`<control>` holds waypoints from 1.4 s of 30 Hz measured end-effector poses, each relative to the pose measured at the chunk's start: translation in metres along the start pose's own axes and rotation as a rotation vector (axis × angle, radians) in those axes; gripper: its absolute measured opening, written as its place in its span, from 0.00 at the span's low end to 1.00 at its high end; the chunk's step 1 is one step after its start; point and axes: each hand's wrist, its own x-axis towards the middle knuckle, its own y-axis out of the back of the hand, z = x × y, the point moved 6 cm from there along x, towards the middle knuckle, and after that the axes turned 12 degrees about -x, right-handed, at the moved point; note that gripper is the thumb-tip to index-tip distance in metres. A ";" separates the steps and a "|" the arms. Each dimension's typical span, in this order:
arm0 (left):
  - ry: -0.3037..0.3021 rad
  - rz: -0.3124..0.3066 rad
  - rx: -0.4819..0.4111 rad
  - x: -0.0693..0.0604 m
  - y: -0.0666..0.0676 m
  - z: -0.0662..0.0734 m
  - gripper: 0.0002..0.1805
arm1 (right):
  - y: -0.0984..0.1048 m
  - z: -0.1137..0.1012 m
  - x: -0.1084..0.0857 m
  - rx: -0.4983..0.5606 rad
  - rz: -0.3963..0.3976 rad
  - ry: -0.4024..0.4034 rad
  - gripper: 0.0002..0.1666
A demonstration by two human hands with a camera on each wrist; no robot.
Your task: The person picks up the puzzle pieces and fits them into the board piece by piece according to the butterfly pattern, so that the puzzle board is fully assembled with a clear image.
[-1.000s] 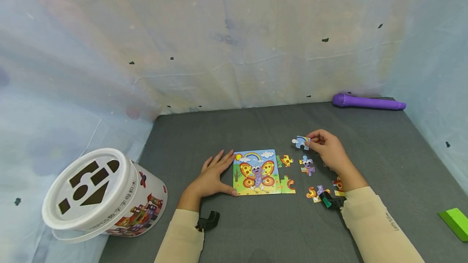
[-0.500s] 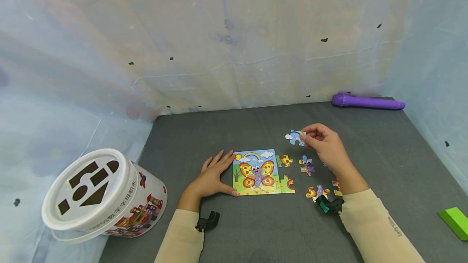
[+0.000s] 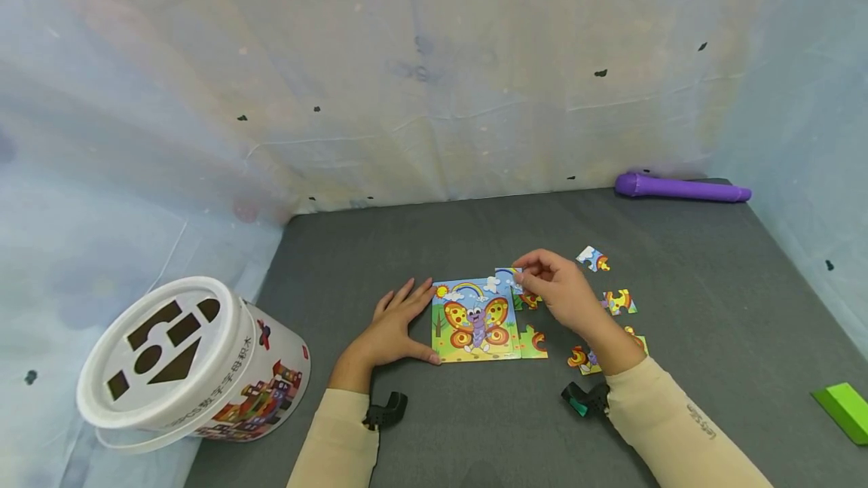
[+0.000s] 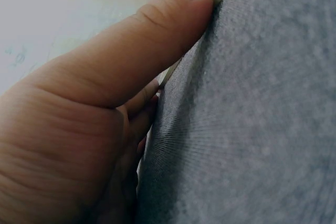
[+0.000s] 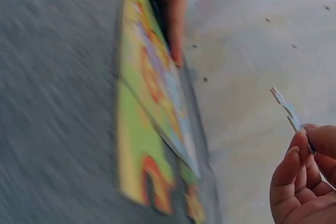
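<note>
A square butterfly picture card lies flat on the grey table. My left hand rests at its left side, fingers spread, the thumb and fingertips touching its edge. Between thumb and fingers, my right hand pinches a blue jigsaw piece with a bit of rainbow. That piece is over the card's upper right corner, raised off the table in the right wrist view. A green corner piece lies against the card's right edge. Above it lies a yellow-spotted piece, partly covered by the right hand.
Several loose jigsaw pieces lie right of the card, among them a sky piece and a yellow wing piece; some are partly behind the right arm. A white bucket stands left, a purple stick at the back, a green block at right.
The right hand, pinching the blue jigsaw piece, has lifted it, then moved left and nearer to the card's upper right corner. My left hand has not moved.
</note>
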 end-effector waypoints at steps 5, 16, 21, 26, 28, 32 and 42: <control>-0.009 0.001 -0.002 0.000 0.000 0.001 0.74 | -0.027 0.001 0.001 -0.001 -0.045 -0.007 0.09; 0.001 0.000 -0.004 0.000 -0.001 -0.001 0.74 | -0.062 0.001 0.011 -0.100 -0.087 -0.058 0.08; -0.001 0.005 0.000 0.000 0.000 -0.001 0.74 | -0.068 0.005 0.022 -0.109 -0.096 -0.115 0.08; 0.003 0.004 -0.001 0.000 0.000 -0.001 0.74 | -0.075 0.013 0.031 -0.128 -0.099 -0.172 0.08; 0.004 0.003 -0.005 0.000 -0.001 -0.001 0.74 | -0.078 0.013 0.033 -0.139 -0.104 -0.180 0.08; 0.003 0.003 -0.005 0.000 -0.001 -0.002 0.74 | -0.082 0.010 0.037 -0.176 -0.110 -0.180 0.09; -0.006 0.001 0.001 0.000 -0.001 -0.002 0.73 | -0.083 0.001 0.037 -0.502 -0.108 -0.076 0.17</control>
